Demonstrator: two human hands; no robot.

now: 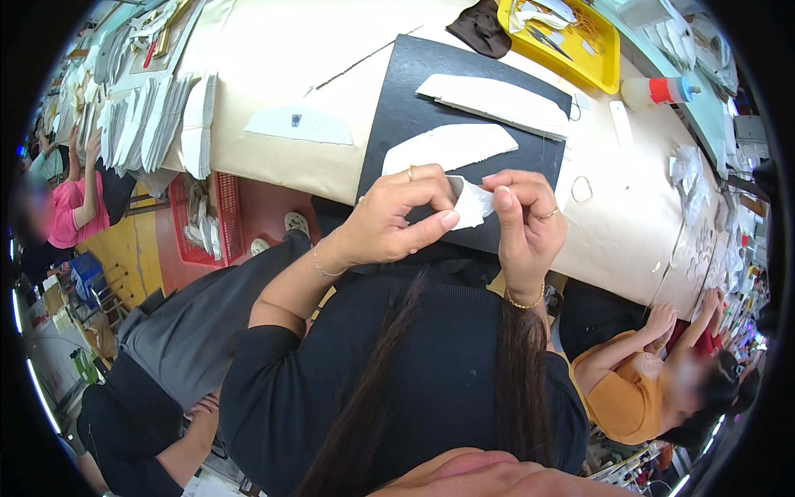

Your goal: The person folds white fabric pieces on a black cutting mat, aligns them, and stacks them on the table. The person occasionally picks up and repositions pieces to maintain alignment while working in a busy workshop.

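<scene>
My left hand (406,214) pinches a small folded white piece (472,205) between thumb and fingers, above the near edge of a black board (422,70). My right hand (527,211) is closed at the piece's right edge, thumb and forefinger together by a thin, wrinkled, translucent part. Whether the piece is paper or fabric I cannot tell. On the board beyond my hands lie a flat white curved panel (451,149) and, farther off, a stack of similar white panels (497,103).
Left on the table are a white panel with a dark mark (298,124) and bundled panels (157,124). A yellow tray (609,50) with tweezers (551,43), a dark cloth (480,29) and a bottle (658,89) stand at the far right. Co-workers sit on both sides.
</scene>
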